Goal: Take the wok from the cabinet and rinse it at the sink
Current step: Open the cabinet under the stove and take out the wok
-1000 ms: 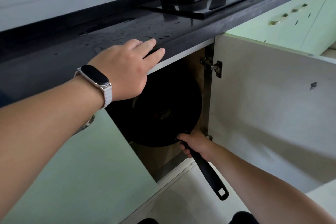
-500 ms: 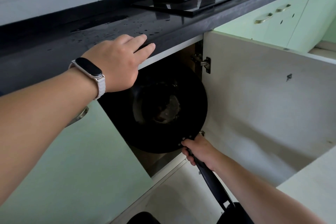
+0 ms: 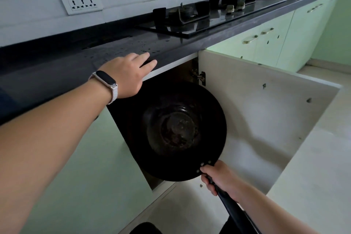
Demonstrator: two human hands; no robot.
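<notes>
Wok hangs tilted in the open cabinet doorway, your right hand wrapped round its handle and your left hand flat on the countertop; carrying and rinsing it remain, with no sink visible.

readable text: none in view
socket panel: plug holes only, no legible lettering
wristband screen: dark, no digits
wok: no legible brand mark
hob knobs: any markings too small to tell
</notes>
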